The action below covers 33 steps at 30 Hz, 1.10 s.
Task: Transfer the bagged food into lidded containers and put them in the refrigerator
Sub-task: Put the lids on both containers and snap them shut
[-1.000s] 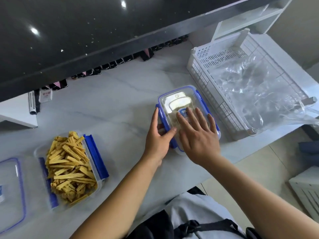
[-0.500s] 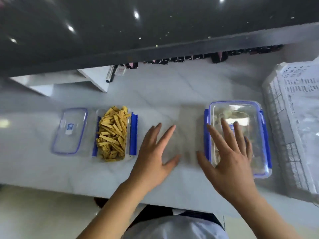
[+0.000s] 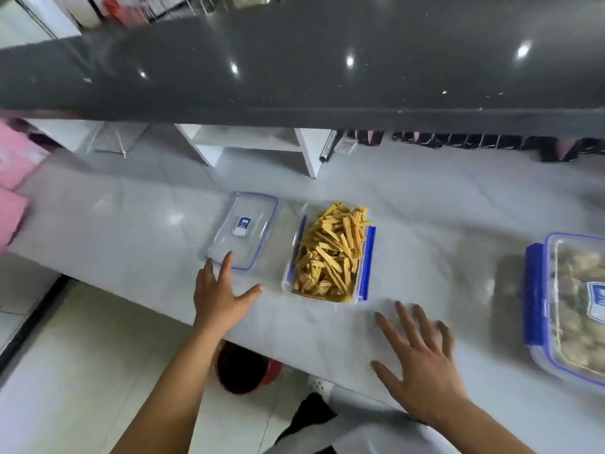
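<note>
On the white marble-patterned desk, near its front edge, stands a clear rectangular plastic container with blue side clasps. It is uncovered and heaped with yellow strip-shaped food pieces. Just beside it on the left lies a clear flat lid with a blue rim and a small blue-and-white label, flat on the desk and apart from the container. At the right edge of the view sits a second clear container with blue clasps. Its lid is on, pale food shows through, and the frame cuts part of it off.

The left hand is spread wide with straight fingers, thumb pointing toward the filled container. Its fingertips reach the near corner of the lid, though whether they touch it cannot be told. The right hand is likewise splayed, palm down, above the bare desk between the two containers. Blur softens its fingers, and it holds nothing.

Behind the desk a dark glossy raised counter runs across the view. Under its ledge stand a white open shelf unit and a row of small dark items. Pink material shows at the left edge.
</note>
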{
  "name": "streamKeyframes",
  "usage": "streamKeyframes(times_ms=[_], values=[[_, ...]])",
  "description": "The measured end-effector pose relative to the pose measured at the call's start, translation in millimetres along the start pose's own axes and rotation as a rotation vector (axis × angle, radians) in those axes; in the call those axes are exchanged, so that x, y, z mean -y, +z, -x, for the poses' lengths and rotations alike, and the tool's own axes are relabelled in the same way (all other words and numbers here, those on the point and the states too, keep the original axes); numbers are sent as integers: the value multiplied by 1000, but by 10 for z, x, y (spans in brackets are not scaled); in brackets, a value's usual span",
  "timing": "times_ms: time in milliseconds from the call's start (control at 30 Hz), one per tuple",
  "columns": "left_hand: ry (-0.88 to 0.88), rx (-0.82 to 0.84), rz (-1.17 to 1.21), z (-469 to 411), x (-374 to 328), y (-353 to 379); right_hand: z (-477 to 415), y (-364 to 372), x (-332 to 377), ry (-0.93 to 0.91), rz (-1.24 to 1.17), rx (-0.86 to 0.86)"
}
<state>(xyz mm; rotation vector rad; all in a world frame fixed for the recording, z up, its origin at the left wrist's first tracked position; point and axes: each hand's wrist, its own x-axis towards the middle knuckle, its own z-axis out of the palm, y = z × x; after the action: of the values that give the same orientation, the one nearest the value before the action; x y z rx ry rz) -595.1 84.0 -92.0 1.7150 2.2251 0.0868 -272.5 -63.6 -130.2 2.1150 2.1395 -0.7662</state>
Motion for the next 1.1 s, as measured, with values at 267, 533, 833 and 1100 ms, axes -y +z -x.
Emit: streamKeyframes(times_ms=[267,533,833,1100], values=[[-10,206,-36,-834,153,21,-135,260,329,245,17,-62],[184,182,22,-1156,213,49,-280,452,654,535,1,-180],[232,157,14,-1197,137,-4,-299,393,930,703,-308,-304],[350,325,686,-509,78,-640,-32,-736,1641,446,-1380,-679]])
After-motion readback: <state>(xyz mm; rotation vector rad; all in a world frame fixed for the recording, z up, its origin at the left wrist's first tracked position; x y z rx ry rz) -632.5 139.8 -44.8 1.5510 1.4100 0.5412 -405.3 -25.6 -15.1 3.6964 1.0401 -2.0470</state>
